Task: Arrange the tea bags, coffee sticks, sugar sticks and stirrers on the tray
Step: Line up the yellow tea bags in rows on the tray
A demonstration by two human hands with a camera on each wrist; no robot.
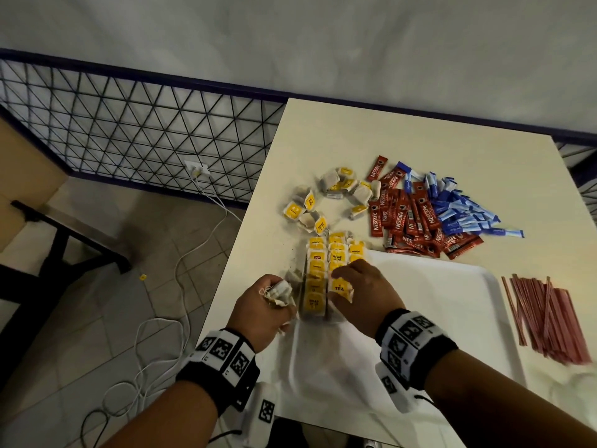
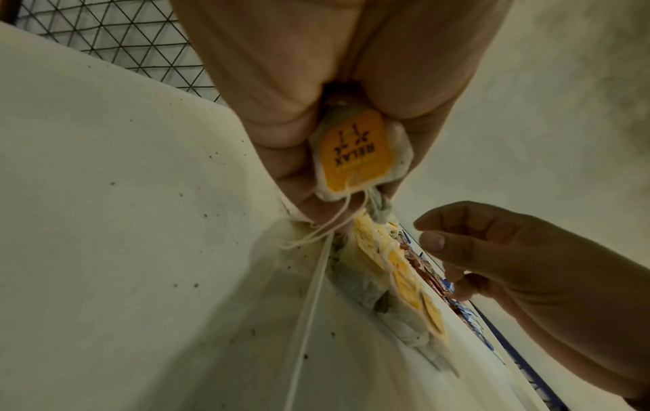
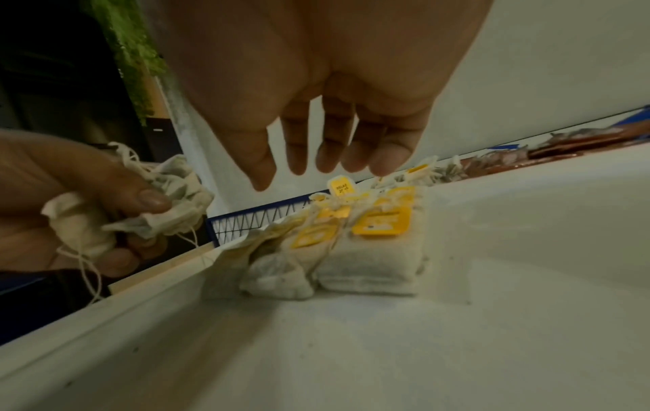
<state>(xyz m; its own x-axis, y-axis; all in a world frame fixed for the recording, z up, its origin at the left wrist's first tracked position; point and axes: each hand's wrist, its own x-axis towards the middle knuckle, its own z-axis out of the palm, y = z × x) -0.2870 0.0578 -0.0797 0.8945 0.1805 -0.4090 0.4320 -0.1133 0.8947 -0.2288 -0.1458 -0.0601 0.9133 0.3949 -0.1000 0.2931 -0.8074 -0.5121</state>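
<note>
tea bags (image 1: pixel 326 263) yellow tags | coffee sticks (image 1: pixel 410 218) red | sugar sticks (image 1: pixel 462 211) blue-white

Dim indoor light throughout; wide-angle distortion bends every picture's edges. Head view sharp, with stirrers (image 1: pixel 546 318) slightly smeared. Both wrist views murky, soft, with blurred near skin.

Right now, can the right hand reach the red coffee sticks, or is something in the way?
Probably yes. The right hand is open over the rows of tea bags on the tray, and the coffee sticks lie just beyond on the table with nothing standing between them.
</note>
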